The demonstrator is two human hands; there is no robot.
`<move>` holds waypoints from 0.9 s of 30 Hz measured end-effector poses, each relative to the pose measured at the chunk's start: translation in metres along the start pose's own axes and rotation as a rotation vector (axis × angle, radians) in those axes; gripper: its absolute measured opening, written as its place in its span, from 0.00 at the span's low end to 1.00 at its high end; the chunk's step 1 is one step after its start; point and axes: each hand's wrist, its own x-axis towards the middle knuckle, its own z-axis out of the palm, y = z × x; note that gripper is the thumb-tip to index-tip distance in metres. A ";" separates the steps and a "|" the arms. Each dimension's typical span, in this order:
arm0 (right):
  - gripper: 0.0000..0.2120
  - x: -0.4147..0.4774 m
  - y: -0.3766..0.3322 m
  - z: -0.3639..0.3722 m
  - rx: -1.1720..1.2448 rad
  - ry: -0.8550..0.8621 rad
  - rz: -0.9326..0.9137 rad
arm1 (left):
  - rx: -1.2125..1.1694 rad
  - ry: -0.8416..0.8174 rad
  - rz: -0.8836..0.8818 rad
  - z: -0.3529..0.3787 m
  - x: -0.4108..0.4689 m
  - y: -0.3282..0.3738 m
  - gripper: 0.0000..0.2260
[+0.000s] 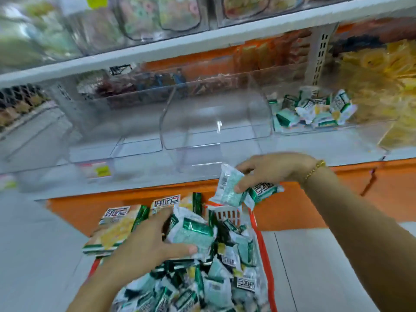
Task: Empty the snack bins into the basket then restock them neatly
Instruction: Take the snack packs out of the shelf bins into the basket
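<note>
White shelf point(202, 39), orange base panel point(292, 210), pale tiled floor point(304, 266)

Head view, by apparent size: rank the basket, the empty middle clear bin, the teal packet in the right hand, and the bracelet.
1. basket, though it is nearer the camera and cropped, so unsure against the bin
2. middle clear bin
3. teal packet in the right hand
4. bracelet

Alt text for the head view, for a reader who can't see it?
A right hand holds green-and-white snack packets above an orange-rimmed basket heaped with more, where the left hand grips a bunch. On the shelf behind, one clear plastic bin holds a few.
</note>
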 end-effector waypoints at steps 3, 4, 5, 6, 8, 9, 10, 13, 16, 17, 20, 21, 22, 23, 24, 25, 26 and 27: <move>0.31 0.044 0.010 0.065 -0.082 -0.050 0.139 | -0.051 -0.206 -0.158 0.030 -0.009 -0.031 0.51; 0.31 0.053 0.014 0.084 -0.120 -0.058 0.184 | -0.041 -0.262 -0.180 0.039 -0.011 -0.038 0.49; 0.31 0.059 0.018 0.100 -0.126 -0.063 0.227 | -0.016 -0.302 -0.192 0.045 -0.012 -0.045 0.47; 0.31 0.063 0.022 0.113 -0.099 -0.059 0.254 | 0.008 -0.331 -0.183 0.051 -0.013 -0.051 0.45; 0.30 0.066 0.027 0.128 0.032 -0.016 0.280 | 0.010 -0.342 -0.142 0.058 -0.012 -0.057 0.38; 0.27 0.064 0.026 0.129 0.070 0.015 0.266 | -0.026 -0.327 -0.119 0.058 -0.011 -0.056 0.34; 0.24 0.061 0.025 0.125 0.084 0.045 0.239 | -0.058 -0.281 -0.075 0.056 -0.010 -0.052 0.29; 0.12 0.044 0.012 0.088 0.025 0.128 0.151 | -0.100 -0.017 0.115 0.036 -0.002 -0.026 0.09; 0.17 0.009 -0.011 0.030 0.041 0.267 0.017 | -0.098 0.226 0.323 0.004 0.013 0.024 0.12; 0.19 -0.003 -0.016 0.011 0.030 0.338 -0.015 | -0.103 0.272 0.383 -0.007 0.019 0.044 0.15; 0.19 -0.033 -0.014 -0.045 0.012 0.605 -0.069 | -0.061 0.366 0.573 -0.034 0.051 0.104 0.17; 0.19 -0.040 -0.009 -0.063 -0.004 0.705 -0.069 | -0.034 0.380 0.629 -0.040 0.064 0.124 0.16; 0.17 -0.044 0.000 -0.080 -0.027 0.804 -0.056 | -0.013 0.387 0.676 -0.045 0.078 0.145 0.15; 0.15 -0.048 0.012 -0.096 -0.046 0.889 -0.026 | -0.003 0.386 0.719 -0.048 0.094 0.164 0.12; 0.13 -0.049 0.027 -0.110 -0.062 0.949 0.025 | 0.008 0.376 0.755 -0.052 0.111 0.183 0.09; 0.13 -0.050 0.044 -0.122 -0.083 0.974 0.093 | 0.037 0.356 0.780 -0.054 0.130 0.201 0.04; 0.17 -0.050 0.062 -0.131 -0.117 0.962 0.173 | 0.077 0.332 0.797 -0.056 0.148 0.217 0.04; 0.21 -0.049 0.078 -0.137 -0.167 0.932 0.240 | 0.119 0.296 0.804 -0.057 0.165 0.230 0.08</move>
